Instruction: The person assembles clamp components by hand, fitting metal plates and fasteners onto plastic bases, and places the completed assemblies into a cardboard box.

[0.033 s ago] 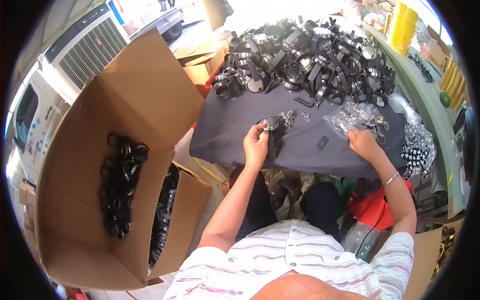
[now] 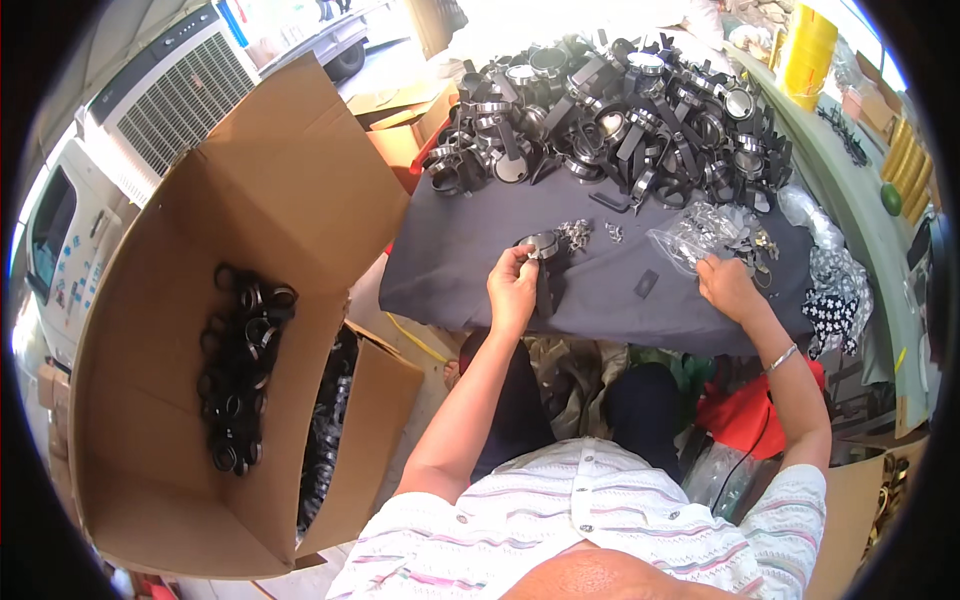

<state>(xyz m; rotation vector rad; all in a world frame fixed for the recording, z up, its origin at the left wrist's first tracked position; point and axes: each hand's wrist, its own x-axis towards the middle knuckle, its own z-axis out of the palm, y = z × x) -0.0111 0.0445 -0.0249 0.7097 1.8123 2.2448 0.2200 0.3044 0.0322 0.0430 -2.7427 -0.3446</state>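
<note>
My left hand [image 2: 512, 292] is closed around a round silver piece with a black strap-like handle [image 2: 543, 243], which hangs down past the fingers. Beside it lies a small heap of silver metal bits [image 2: 574, 235]. My right hand [image 2: 728, 290] is at the near side of a clear plastic bag of small silver parts [image 2: 705, 229]. Its fingers are drawn together, and whatever may be between them is hidden. Next to those fingers, loose flat metal pieces [image 2: 762, 250] lie on the dark cloth [image 2: 440, 270].
A high pile of similar black-and-silver pieces [image 2: 600, 120] covers the table's far side. A small black rectangle [image 2: 647, 284] lies between my hands. To the left stands a large open cardboard box [image 2: 150, 420] with several such pieces inside; a second box [image 2: 375, 410] adjoins it.
</note>
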